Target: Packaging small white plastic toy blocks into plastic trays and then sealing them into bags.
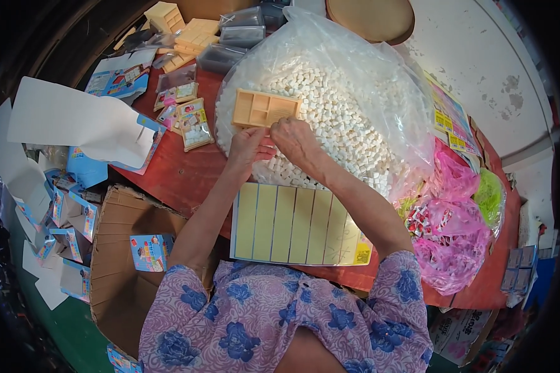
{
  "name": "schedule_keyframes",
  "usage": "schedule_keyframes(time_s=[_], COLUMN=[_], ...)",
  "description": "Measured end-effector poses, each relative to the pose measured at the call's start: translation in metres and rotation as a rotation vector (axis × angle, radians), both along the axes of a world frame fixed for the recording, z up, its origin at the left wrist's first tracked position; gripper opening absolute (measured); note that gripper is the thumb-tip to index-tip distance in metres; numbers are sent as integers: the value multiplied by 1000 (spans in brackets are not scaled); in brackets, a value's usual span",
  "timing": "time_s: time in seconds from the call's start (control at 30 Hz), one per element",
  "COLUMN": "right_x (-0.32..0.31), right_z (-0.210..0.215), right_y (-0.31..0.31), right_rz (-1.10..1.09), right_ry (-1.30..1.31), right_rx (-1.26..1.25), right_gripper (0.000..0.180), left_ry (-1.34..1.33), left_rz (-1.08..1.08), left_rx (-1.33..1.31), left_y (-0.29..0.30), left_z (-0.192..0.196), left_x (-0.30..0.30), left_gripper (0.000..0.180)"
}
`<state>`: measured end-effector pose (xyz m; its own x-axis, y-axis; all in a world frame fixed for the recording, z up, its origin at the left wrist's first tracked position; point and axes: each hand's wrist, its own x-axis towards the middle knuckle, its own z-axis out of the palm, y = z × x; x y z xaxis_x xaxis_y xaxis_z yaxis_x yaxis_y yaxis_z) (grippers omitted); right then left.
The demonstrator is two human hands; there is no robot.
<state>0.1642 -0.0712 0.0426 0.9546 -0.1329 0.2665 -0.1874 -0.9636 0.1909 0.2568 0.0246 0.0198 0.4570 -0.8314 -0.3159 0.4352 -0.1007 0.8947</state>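
Note:
A tan compartment tray (252,110) lies on a heap of small white pieces (330,118) inside a large clear plastic bag (379,68). My left hand (250,149) is just below the tray's near edge, thumb and index finger pinched, the other fingers loosely bent. Beside it, my right hand (297,142) is closed, with its fingertips at the tray's near right corner and meeting the left fingertips. Anything between the fingers of either hand is too small or hidden to make out. A yellow striped card sheet (295,224) lies in front of me, under my forearms.
Left on the red table (190,171) lie packed trays (194,124) and white card sheets (81,118). A cardboard box (121,248) holds a blue printed box (150,252). Pink bags (451,242) lie at right. Tan trays (196,34) and dark plastic containers (239,34) stand behind.

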Motion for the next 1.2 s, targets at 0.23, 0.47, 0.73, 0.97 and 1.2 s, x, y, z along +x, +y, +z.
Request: schedule_keyframes(time_s=[0.23,0.47,0.73,0.97,1.2], right_x=[0,-40,-93,-81,-47], right_z=[-1,12,-23,-81,-55], right_y=[-7,-2,-40,-106,-109], right_rz=[0,-6,-270,-572,-771], right_ry=[-105,-465,-814,-912,-1411], right_rx=[-62,336,683,452,1481], right_gripper=[7,10,12,31,23], left_ry=[-5,127,-18,-788,-949], left_rz=[-15,81,170,300,315], left_rx=[28,-281,-153,225,349], left_y=[0,-27,-69,-108,-116], left_z=[3,24,23,22,20], left_x=[-4,-33,-57,-46,-59], left_gripper=[25,31,25,21,27])
